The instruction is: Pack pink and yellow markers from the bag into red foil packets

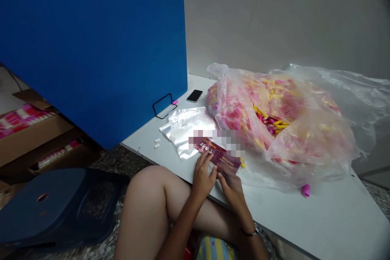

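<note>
A dark red printed card (227,161) with gold and white lettering lies at the near edge of the white table, its upper part covered by a pixelated patch. My left hand (203,175) has its fingers on the card's left part, the thumb at the lower edge. Gripping the lower right part is my right hand (233,190), its thumb in front and its fingers partly hidden and blurred. Just beyond the card are clear plastic bags (191,124), lying flat. A large translucent sack (317,138) spreads to the right, full of pink, red and yellow small tubes (278,124).
On the white table (329,219) lie a phone (194,96), a black wire stand (164,105), two small white pieces (157,143) and a pink cap (306,189). A blue panel (100,48) borders the left side. Below stand a dark stool (45,207) and cardboard boxes (39,134).
</note>
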### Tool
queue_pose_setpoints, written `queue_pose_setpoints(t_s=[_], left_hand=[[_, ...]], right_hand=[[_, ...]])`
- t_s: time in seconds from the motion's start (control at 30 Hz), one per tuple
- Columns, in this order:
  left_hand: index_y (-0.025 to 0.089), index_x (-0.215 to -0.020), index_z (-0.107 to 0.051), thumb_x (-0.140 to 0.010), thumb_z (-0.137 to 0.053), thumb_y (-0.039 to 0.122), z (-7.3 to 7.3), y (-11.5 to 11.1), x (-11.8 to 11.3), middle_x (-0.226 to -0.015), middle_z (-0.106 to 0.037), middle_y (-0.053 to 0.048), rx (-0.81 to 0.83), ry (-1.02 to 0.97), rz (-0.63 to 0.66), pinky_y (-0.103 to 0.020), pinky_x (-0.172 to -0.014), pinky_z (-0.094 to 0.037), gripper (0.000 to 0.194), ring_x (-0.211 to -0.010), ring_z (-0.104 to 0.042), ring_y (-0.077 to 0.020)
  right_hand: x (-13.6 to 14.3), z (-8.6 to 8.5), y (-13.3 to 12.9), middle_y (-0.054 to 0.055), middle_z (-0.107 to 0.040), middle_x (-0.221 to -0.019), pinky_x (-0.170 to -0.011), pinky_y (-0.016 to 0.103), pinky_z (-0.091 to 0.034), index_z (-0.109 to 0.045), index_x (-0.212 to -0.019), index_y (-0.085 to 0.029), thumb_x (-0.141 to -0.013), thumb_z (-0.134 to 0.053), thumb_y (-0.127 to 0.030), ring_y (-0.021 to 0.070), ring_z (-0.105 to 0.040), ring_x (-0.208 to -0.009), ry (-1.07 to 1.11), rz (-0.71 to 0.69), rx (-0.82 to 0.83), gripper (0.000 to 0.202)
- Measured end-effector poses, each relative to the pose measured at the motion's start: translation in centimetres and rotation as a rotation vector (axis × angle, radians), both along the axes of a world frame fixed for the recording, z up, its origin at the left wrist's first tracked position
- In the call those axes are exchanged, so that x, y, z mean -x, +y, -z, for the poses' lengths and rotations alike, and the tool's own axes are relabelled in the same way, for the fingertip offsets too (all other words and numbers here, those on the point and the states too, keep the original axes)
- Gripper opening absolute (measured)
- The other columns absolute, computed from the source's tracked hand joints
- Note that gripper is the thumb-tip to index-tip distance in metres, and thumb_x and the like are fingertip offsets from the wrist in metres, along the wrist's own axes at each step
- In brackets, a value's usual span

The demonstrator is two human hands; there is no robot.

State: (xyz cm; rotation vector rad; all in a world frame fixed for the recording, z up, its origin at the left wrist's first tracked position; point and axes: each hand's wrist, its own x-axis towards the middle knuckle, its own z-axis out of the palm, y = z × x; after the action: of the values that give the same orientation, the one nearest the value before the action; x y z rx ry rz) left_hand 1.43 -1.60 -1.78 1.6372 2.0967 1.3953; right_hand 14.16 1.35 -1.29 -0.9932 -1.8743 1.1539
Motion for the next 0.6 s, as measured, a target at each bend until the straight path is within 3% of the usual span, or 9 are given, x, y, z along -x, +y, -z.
queue_pose_setpoints(t_s=[0.17,0.6], left_hand=[[0.016,-0.118,-0.061,-0.084,-0.049,0.015,0.34,0.06,-0.21,-0.130,-0.057,-0.010,0.067,0.125,-0.006,-0.053,-0.110,-0.036,0.036,-0.126,-0.048,-0.0260],[0.015,-0.116,-0.064,-0.086,-0.047,0.015,0.07,-0.08,-0.14,-0.123,-0.062,-0.009,0.065,0.171,0.063,-0.048,-0.105,-0.045,0.034,-0.123,-0.050,-0.0249]], right_hand=[[-0.17,0.28,0.08,0.009,-0.068,-0.111,-0.093,0.036,-0.049,-0.067,-0.109,-0.018,-0.092,-0.045,-0.037,0.0218,-0.064,-0.102,-0.004,-0.001,-0.055,0.034],[-0.25,0.16,0.10,0.009,-0.069,-0.107,-0.083,0.032,-0.054,-0.067,-0.107,-0.018,-0.092,-0.043,-0.034,0.0216,-0.066,-0.097,-0.049,0.007,-0.119,0.033]])
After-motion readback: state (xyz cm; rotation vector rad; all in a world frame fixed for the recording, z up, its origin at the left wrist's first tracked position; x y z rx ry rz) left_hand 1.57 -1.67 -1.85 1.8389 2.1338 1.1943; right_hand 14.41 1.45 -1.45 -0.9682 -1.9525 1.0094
